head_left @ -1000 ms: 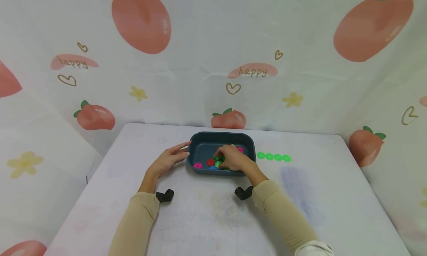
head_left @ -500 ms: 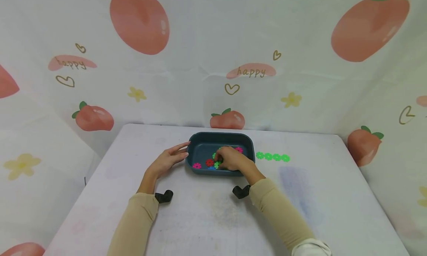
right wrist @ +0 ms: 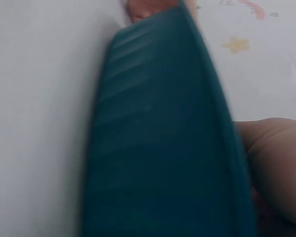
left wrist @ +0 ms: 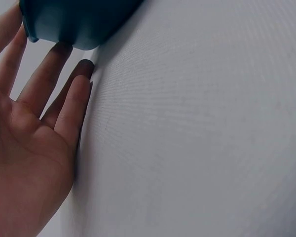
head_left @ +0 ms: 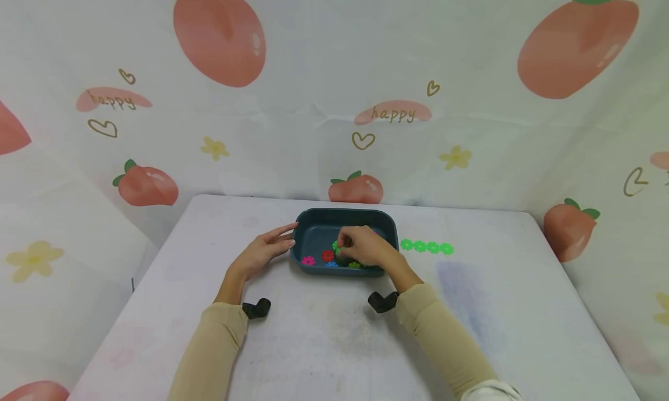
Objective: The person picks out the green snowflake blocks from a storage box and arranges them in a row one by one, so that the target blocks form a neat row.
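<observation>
From my head camera, the dark blue-green tray point(head_left: 319, 270) sits toward the far side of the white table point(head_left: 313, 343). My right hand point(head_left: 368, 247) reaches in over its near wall, thumb and fingers bent together, pinching a green flower piece point(head_left: 340, 252) just above the tray's floor; my knuckles cover part of that piece and whatever lies under my palm. In the tray, left of those fingertips, I see a red flower piece point(head_left: 327, 256), a pink flower piece point(head_left: 308, 261) and a blue flower piece point(head_left: 331, 264), the blue one partly cut off by the near rim. My left hand point(head_left: 263, 251) has its fingers extended, the tips against the tray's left end, grasping nothing. A row of four green flower pieces point(head_left: 433, 248) runs rightward from just beside the tray's right end; whether they are linked I cannot tell. Tabletop stretches between my forearms, up to the near wall.

In the left wrist view, my palm is cropped at the left edge, and the tray at the top. A fingertip meets its underside, with white tabletop reaching away rightward.

In the right wrist view, the tray's blurred outer wall hides my right fingertips and their grip.
</observation>
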`<action>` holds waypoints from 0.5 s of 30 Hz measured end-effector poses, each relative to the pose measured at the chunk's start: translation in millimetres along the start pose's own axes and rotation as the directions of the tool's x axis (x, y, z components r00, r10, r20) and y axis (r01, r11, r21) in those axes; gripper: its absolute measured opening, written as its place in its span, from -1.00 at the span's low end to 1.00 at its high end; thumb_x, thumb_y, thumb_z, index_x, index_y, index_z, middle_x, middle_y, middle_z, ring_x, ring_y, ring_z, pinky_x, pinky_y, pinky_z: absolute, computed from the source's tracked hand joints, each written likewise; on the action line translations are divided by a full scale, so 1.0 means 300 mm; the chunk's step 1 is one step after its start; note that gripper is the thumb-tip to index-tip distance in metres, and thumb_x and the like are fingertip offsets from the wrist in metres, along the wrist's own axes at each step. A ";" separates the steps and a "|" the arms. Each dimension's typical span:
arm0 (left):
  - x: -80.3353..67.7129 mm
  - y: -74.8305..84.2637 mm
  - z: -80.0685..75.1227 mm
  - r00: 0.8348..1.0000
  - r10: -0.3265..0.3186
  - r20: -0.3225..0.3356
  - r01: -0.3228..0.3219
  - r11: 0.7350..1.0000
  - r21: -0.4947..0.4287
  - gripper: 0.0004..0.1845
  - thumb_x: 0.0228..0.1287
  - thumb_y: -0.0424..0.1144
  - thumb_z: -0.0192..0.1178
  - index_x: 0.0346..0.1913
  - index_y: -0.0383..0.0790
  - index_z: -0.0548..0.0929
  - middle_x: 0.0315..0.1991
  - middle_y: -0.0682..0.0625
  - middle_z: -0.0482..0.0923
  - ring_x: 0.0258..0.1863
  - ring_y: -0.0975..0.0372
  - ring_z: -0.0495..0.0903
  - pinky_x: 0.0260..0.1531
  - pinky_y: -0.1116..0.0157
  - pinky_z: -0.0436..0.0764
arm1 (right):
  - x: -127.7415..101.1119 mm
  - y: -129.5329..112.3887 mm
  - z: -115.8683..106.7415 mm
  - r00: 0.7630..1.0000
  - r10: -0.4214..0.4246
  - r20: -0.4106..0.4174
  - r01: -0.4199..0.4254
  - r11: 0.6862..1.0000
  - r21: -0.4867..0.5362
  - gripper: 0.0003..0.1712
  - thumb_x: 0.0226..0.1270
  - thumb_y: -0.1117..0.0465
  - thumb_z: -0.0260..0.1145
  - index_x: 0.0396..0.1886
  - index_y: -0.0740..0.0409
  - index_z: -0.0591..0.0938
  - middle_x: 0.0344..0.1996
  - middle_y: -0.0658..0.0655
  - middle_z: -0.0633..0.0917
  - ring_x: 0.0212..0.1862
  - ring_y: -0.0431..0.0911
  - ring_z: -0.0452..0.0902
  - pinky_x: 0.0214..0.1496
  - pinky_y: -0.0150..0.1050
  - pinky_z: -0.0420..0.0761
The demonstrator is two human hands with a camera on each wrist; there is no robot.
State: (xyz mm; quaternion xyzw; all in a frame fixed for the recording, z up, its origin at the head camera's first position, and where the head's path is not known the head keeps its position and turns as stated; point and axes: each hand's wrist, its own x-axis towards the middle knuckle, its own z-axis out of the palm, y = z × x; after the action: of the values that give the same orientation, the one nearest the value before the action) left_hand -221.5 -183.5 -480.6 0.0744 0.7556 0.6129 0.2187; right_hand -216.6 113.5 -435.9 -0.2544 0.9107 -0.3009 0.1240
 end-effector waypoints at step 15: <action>0.001 -0.003 -0.001 1.000 0.003 -0.001 -0.003 1.000 -0.016 -0.39 0.20 0.05 0.28 0.33 0.27 0.39 0.41 0.06 0.29 0.46 0.18 0.19 0.43 0.03 0.23 | -0.050 -0.001 -0.055 0.966 0.030 -0.256 0.000 0.993 0.115 -0.88 0.28 0.10 0.34 -0.26 -0.06 0.57 -0.45 -0.08 0.60 -0.40 -0.19 0.46 -0.33 -0.30 0.51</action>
State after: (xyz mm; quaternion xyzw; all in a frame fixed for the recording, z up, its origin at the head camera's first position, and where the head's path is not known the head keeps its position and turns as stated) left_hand -221.9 -184.0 -481.5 0.0733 0.7507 0.6193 0.2179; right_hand -210.2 129.3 -421.8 -0.1987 0.9023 -0.3821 0.0212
